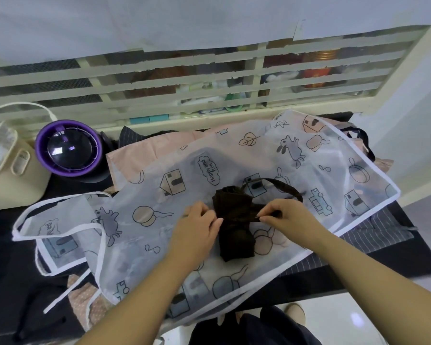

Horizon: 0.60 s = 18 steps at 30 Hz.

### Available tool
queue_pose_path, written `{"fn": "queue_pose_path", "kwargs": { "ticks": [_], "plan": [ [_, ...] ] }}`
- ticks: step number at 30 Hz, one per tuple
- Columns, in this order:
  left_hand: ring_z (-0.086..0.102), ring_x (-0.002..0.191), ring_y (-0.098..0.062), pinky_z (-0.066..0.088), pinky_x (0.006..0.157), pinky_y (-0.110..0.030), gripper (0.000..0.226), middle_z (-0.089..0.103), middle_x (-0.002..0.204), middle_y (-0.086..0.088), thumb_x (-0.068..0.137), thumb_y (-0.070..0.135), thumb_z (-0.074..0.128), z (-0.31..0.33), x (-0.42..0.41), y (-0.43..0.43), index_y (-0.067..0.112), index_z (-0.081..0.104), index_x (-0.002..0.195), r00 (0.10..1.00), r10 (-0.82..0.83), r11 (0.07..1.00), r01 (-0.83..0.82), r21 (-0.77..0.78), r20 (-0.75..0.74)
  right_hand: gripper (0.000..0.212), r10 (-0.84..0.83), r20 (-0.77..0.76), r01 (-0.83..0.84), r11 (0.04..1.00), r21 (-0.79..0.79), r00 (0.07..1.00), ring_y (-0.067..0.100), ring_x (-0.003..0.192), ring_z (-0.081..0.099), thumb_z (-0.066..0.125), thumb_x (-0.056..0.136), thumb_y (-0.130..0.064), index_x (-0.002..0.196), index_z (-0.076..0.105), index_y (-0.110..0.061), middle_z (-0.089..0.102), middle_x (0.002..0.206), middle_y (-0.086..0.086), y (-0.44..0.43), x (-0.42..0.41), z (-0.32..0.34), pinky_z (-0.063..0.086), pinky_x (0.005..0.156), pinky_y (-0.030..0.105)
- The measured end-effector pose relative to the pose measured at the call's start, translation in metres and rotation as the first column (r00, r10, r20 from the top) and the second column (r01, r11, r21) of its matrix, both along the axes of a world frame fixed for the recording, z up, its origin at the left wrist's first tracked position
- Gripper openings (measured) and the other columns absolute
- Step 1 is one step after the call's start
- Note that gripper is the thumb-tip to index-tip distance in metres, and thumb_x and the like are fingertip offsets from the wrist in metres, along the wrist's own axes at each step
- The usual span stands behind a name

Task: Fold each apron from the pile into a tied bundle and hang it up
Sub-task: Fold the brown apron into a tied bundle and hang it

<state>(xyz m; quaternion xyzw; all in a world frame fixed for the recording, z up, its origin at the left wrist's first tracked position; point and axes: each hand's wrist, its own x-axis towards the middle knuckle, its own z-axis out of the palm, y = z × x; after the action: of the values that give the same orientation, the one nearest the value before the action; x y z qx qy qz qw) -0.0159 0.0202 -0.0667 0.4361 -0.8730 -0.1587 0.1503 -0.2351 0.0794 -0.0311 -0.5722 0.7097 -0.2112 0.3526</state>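
I am watching both hands working over the printed apron [159, 195], the see-through white one with houses and rabbits, which is lying spread across the black bench [8, 275]. The brown apron bundle [237, 235], folded small, is sitting on the middle of the printed apron. Its neck loop [281, 186] is arching out toward the printed apron's far side. A tie strap [244, 216] is crossing the bundle's waist and cinching it in.

The right hand [286, 215] is hovering over the printed apron's centre, just right of the bundle. Its fingers [264, 216] are pinching together on the end of the tie strap. The left hand [197, 220] is sitting over the printed apron's centre, on the bundle's other side. Its fingers [215, 221] are curling together against the bundle's left edge and gripping it there. I cannot tell whether they are also catching the strap.

A pink apron [135, 155] is showing from under the printed apron's far-left edge. A grey striped apron [373, 232] is poking out from under its right edge. A purple fan [69, 151] is standing beyond the printed apron's left end. A cream bag [13, 178] is sitting further left again. The printed apron's own white ties [67, 292] are trailing off its near-left corner onto the bench.
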Motion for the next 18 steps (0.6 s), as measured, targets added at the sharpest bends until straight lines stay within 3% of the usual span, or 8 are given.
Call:
{"fn": "queue_pose_path", "kwargs": {
  "ticks": [2, 5, 9, 12, 14, 16, 18],
  "plan": [
    [0.055, 0.070, -0.023, 0.046, 0.052, -0.030, 0.038, 0.054, 0.083, -0.002, 0.091, 0.039, 0.040, -0.010, 0.012, -0.005, 0.013, 0.059, 0.070, 0.993, -0.026, 0.990, 0.042, -0.134, 0.118, 0.008, 0.013, -0.082, -0.015, 1.000, -0.021, 0.997, -0.006, 0.074, 0.054, 0.064, 0.090, -0.018, 0.094, 0.071, -0.018, 0.056, 0.083, -0.020, 0.005, -0.007, -0.006, 0.040, 0.069, 0.003],
    [0.056, 0.065, -0.022, 0.045, 0.048, -0.031, 0.038, 0.056, 0.078, -0.001, 0.085, 0.041, 0.038, -0.016, 0.018, -0.010, 0.016, 0.060, 0.067, 0.970, -0.029, 0.970, 0.085, -0.227, 0.239, 0.010, 0.040, -0.142, -0.048, 0.997, -0.052, 0.989, -0.005, 0.073, 0.052, 0.064, 0.090, -0.015, 0.095, 0.072, -0.014, 0.052, 0.082, -0.021, 0.006, -0.010, -0.012, 0.039, 0.071, 0.003],
    [0.057, 0.064, -0.022, 0.044, 0.051, -0.031, 0.038, 0.056, 0.077, 0.000, 0.087, 0.042, 0.037, -0.013, 0.016, -0.013, 0.018, 0.059, 0.068, 0.954, -0.041, 0.988, 0.083, -0.130, 0.298, 0.009, 0.025, -0.146, -0.030, 0.999, -0.033, 0.989, -0.005, 0.073, 0.052, 0.063, 0.090, -0.015, 0.094, 0.071, -0.016, 0.056, 0.084, -0.016, 0.004, -0.011, -0.015, 0.040, 0.069, 0.004],
    [0.059, 0.083, -0.022, 0.046, 0.068, -0.032, 0.031, 0.056, 0.090, 0.003, 0.098, 0.043, 0.038, -0.001, 0.012, -0.013, 0.020, 0.055, 0.086, 0.974, -0.014, 0.993, -0.013, 0.120, 0.226, 0.011, 0.040, -0.055, -0.034, 0.992, 0.121, 0.998, -0.005, 0.070, 0.058, 0.062, 0.091, -0.020, 0.086, 0.067, -0.028, 0.061, 0.078, -0.018, 0.004, -0.015, -0.007, 0.047, 0.071, 0.011],
    [0.057, 0.103, -0.021, 0.044, 0.083, -0.027, 0.032, 0.057, 0.110, 0.005, 0.097, 0.049, 0.042, 0.013, 0.006, -0.012, 0.023, 0.052, 0.111, 0.986, 0.091, 0.890, -0.143, 0.434, 0.139, 0.010, 0.041, 0.005, -0.041, 0.957, 0.288, 0.999, -0.001, 0.058, 0.061, 0.058, 0.094, -0.027, 0.088, 0.065, -0.028, 0.066, 0.072, -0.009, 0.003, -0.022, -0.001, 0.049, 0.062, 0.013],
    [0.049, 0.124, -0.021, 0.040, 0.094, -0.027, 0.068, 0.048, 0.138, 0.001, 0.088, 0.058, 0.053, 0.018, -0.007, -0.011, 0.021, 0.033, 0.142, 0.970, 0.233, 0.716, -0.216, 0.664, 0.064, 0.023, -0.084, 0.116, 0.027, 0.905, 0.425, 0.990, 0.007, 0.052, 0.058, 0.054, 0.095, -0.036, 0.096, 0.068, -0.018, 0.067, 0.073, 0.005, 0.000, -0.028, 0.005, 0.047, 0.057, 0.016],
    [0.040, 0.134, -0.022, 0.038, 0.104, -0.033, 0.099, 0.034, 0.152, -0.003, 0.080, 0.058, 0.065, 0.020, -0.023, -0.009, 0.020, 0.010, 0.152, 0.952, 0.306, 0.631, -0.221, 0.744, 0.023, 0.028, -0.384, 0.319, 0.174, 0.831, 0.528, 0.867, 0.010, 0.048, 0.050, 0.055, 0.095, -0.035, 0.100, 0.066, -0.010, 0.066, 0.079, 0.006, -0.004, -0.028, 0.007, 0.048, 0.057, 0.021]
  ]
}}
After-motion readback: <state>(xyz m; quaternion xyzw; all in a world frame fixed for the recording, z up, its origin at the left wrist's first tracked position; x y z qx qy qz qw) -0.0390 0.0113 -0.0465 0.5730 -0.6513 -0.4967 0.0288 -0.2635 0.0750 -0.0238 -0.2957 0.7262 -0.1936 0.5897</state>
